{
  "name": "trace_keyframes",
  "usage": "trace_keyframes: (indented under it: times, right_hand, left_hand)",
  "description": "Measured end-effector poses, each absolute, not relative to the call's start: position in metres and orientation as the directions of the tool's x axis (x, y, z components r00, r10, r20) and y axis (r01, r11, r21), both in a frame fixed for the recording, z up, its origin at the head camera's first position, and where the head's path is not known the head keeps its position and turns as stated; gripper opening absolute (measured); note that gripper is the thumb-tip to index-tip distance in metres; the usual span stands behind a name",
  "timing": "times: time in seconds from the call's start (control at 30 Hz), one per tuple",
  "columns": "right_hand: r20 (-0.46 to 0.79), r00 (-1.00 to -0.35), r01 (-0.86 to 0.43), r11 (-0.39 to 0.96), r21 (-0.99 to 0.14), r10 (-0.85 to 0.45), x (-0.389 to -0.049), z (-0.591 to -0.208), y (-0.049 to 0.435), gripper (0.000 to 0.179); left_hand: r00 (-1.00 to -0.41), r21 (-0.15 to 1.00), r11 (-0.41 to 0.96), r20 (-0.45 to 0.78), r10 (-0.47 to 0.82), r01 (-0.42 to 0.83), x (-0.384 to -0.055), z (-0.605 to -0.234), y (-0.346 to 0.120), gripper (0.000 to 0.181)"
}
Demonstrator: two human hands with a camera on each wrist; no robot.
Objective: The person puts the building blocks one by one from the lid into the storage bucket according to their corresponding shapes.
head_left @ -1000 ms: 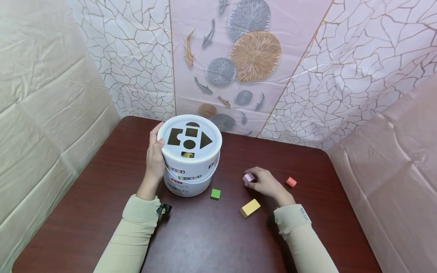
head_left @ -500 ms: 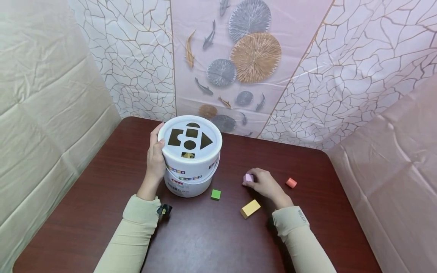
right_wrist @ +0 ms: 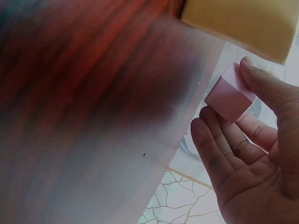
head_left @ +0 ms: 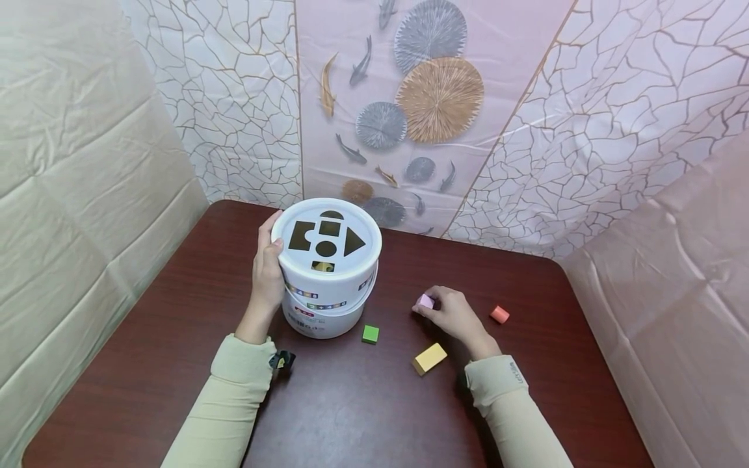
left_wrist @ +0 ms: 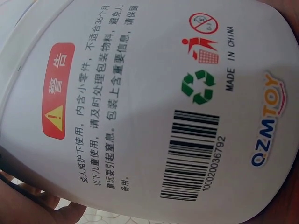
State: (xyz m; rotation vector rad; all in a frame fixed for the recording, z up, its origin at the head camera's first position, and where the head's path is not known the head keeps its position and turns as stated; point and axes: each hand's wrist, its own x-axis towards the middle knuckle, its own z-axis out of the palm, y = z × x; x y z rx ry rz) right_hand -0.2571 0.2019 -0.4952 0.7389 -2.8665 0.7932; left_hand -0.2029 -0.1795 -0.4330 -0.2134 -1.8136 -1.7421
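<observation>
At the left of the head view, my left hand (head_left: 268, 276) holds the side of a white toy bucket (head_left: 318, 325), its thumb at the edge of the lid (head_left: 354, 263). Shaped holes are cut through that lid. Printed text and a barcode cover the bucket's side (left_wrist: 140, 93) in the left wrist view, where some fingers (left_wrist: 70, 212) show at its edge. To the right of the bucket, my right hand (head_left: 456, 317) pinches a small pink block (head_left: 425, 301). In the right wrist view the pink block (right_wrist: 229, 100) sits between thumb and fingers.
A green block (head_left: 370, 334) lies just right of the bucket's base. A yellow rectangular block (head_left: 430, 359) is in front of my right hand, and an orange-red cylinder (head_left: 500, 314) lies to its right. Patterned cloth (head_left: 246, 97) hangs behind the dark red table (head_left: 351, 416).
Between my right fingers the pink block has turned slightly, and that hand has shifted only a little. My left hand stays on the bucket.
</observation>
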Motion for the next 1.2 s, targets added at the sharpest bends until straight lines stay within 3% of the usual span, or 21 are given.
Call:
trace_keyframes:
  times: [0.83, 1.2]
  right_hand:
    - [0.237, -0.855, -0.514, 0.69, -0.51, -0.462, -0.25, -0.479, 0.19, 0.036]
    - [0.373, -0.83, -0.557, 0.572, -0.603, -0.414, -0.23, -0.43, 0.155, 0.03]
  left_hand:
    - [-0.791, 0.84, 0.122, 0.54, -0.288, 0.529, -0.203, -0.433, -0.178, 0.059]
    - [-0.79, 0.838, 0.107, 0.541, -0.288, 0.535, -0.203, -0.434, -0.178, 0.058]
